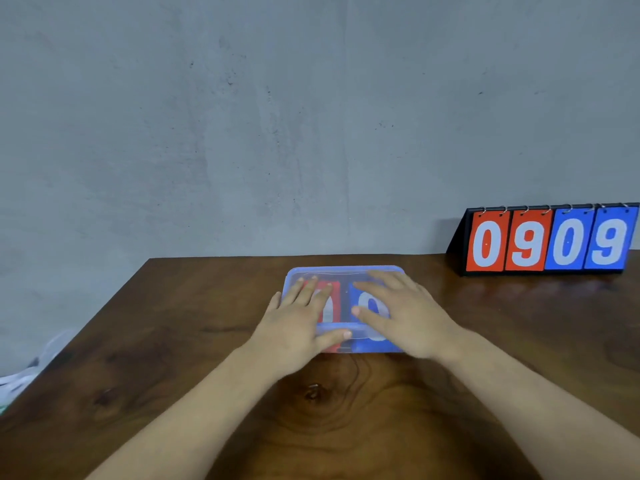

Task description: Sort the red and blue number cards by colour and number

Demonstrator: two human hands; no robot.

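Rested left hand (294, 320) and right hand (405, 313) flat, uncurled, gripping nothing, atop clear lidded box (346, 270) of number cards (356, 296) near counter's (173, 341) far edge.

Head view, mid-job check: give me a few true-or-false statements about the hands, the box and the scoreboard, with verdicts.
1. The left hand and the right hand both lie on top of the clear box, fingers straight. True.
2. The scoreboard reads 1 2 3 4. False: it reads 0 9 0 9, two red digits and then two blue.
3. Inside the box, the red card lies left of the blue card. True.
4. The box sits on top of the scoreboard. False: it sits on the wooden table, and the scoreboard stands apart at the far right.
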